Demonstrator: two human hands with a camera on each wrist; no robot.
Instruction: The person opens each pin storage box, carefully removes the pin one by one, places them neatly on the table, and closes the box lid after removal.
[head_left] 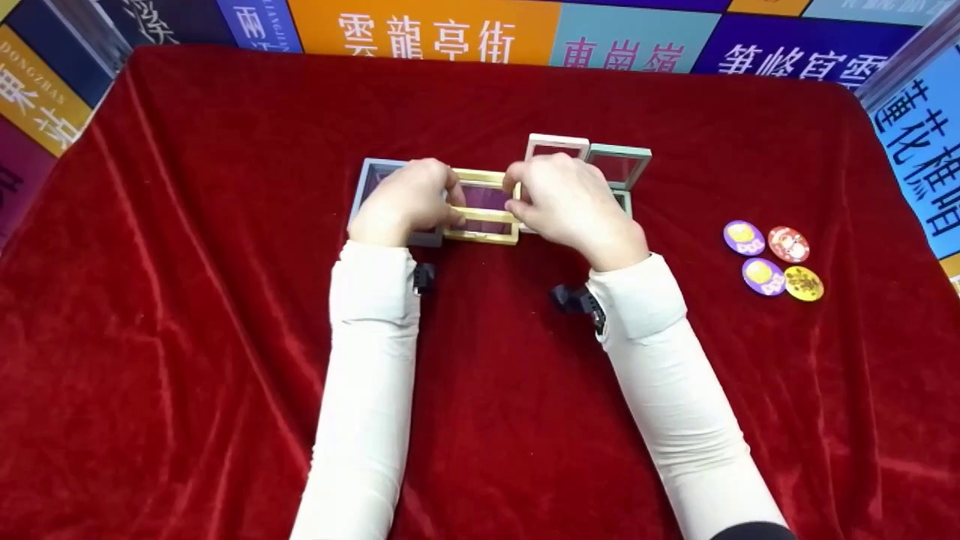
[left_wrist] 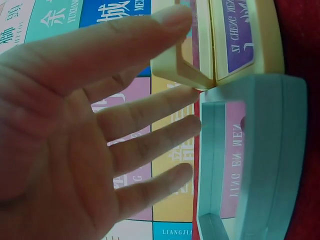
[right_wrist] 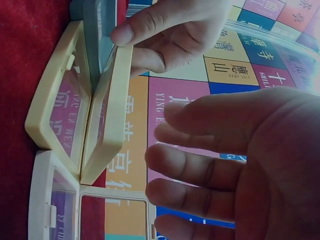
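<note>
A yellow hinged display frame (head_left: 480,236) with a see-through film lies on the cloth, its lid (right_wrist: 112,110) tilted partway up. My left hand (head_left: 409,202) pinches a corner of that lid between thumb and index finger; its other fingers are spread loosely, as the left wrist view shows. My right hand (right_wrist: 210,165) hovers near the lid's other end with relaxed fingers, a gap between them and the lid. Left of the yellow frame is a blue-grey frame (left_wrist: 275,155), partly under my left hand. To the right stand a white frame (head_left: 559,140) and a green frame (head_left: 622,150), lids raised.
Several round badges (head_left: 763,276) lie together at the right on the red velvet cloth (head_left: 495,390). Colourful panels (head_left: 427,30) with large characters border the cloth at the back and sides.
</note>
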